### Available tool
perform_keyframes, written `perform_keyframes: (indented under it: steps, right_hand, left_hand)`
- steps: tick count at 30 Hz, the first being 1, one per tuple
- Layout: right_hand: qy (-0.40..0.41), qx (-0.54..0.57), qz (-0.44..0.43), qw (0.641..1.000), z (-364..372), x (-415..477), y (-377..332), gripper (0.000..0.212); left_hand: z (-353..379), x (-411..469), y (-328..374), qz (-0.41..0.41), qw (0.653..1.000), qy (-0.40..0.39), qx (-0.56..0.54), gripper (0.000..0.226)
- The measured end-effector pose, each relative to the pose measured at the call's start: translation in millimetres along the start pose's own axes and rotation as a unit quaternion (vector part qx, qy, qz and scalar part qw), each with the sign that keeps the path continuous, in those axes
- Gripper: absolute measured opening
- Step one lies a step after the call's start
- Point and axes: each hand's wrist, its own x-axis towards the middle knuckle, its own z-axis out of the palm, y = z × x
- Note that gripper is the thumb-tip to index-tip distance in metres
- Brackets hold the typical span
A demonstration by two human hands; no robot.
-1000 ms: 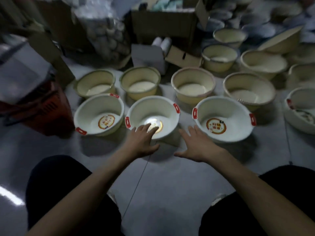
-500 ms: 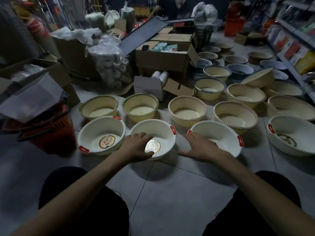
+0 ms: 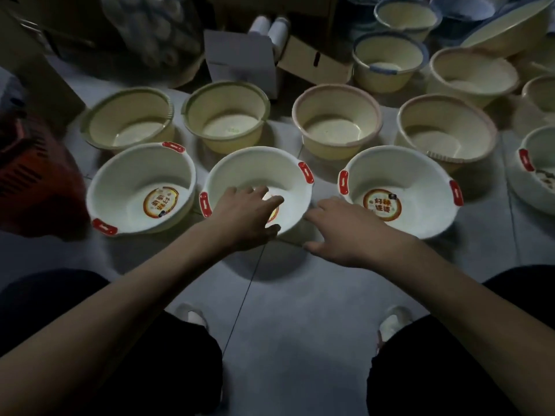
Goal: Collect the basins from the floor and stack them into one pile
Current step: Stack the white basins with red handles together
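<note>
Three white round plastic basins with red handles (image 3: 141, 187): one row on the grey tiled floor (image 3: 300, 310).
Left grip (image 3: 244, 216): draped over the middle basin (image 3: 270, 166) at its near rim, fingers inside, thumb outside; clasp cannot be told.
Right grip (image 3: 345, 232): fingers spread, holding nothing, by the gap between middle basin and right basin (image 3: 399, 175).

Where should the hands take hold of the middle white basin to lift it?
Likely by its two red handles, which stick out from the rim of the upright middle white basin: left hand from near-left, right hand from far-right.
</note>
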Motion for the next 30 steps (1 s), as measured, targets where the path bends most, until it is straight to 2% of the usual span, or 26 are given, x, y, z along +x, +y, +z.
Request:
perform_keyframes:
  steps: [6,15,21,26,30]
  right_hand:
    - [-0.038,-0.028,0.010,0.999,-7,58,23,0.063]
    - [-0.002,-0.062,0.041,0.997,-40,82,59,0.063]
    - [-0.015,-0.006,0.040,0.999,-39,65,34,0.075]
    - [-0.041,0.008,0.044,0.998,-48,60,18,0.074]
    - [0.010,0.049,0.034,0.998,-65,54,-3,0.071]
  left_hand:
    - [4,38,-34,-0.013,0.999,-0.042,-0.024,0.065]
    - [1,39,-95,-0.068,0.995,-0.048,-0.047,0.070]
    - [0,-6,-92,-0.095,0.991,-0.044,-0.084,0.070]
    - [0,-42,-96,-0.113,0.987,-0.041,-0.103,0.070]
    - [-4,-50,-102,-0.131,0.984,-0.032,-0.114,0.072]
